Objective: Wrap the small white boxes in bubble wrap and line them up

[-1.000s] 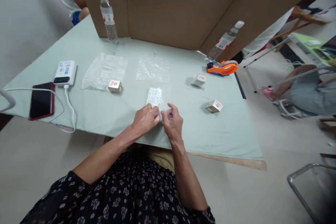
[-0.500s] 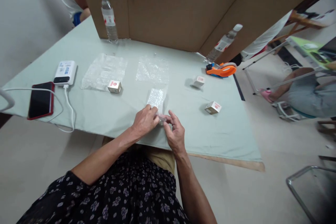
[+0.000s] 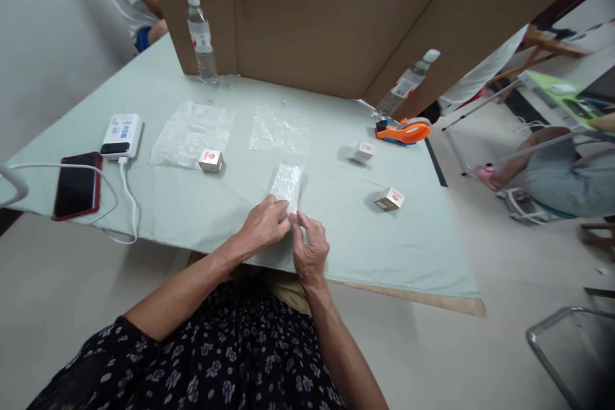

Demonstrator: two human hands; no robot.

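A narrow piece of bubble wrap lies on the table near its front edge, pointing away from me. My left hand is closed on its near end from the left. On the other side, my right hand pinches the same near end, its fingertips almost touching the left ones. Whatever is folded inside that end is hidden by my fingers. Beyond it lie a flat bubble wrap sheet and a larger crumpled one. A small box sits at the larger sheet's near edge.
Two more small boxes stand to the right, below an orange tape dispenser. Water bottles stand before a cardboard panel. A power bank and phone lie left with cables. Other people sit beyond.
My right hand has moved left, and its spread fingers have closed into a pinch at the wrap's near end beside my left hand. The left hand stays nearly in place.
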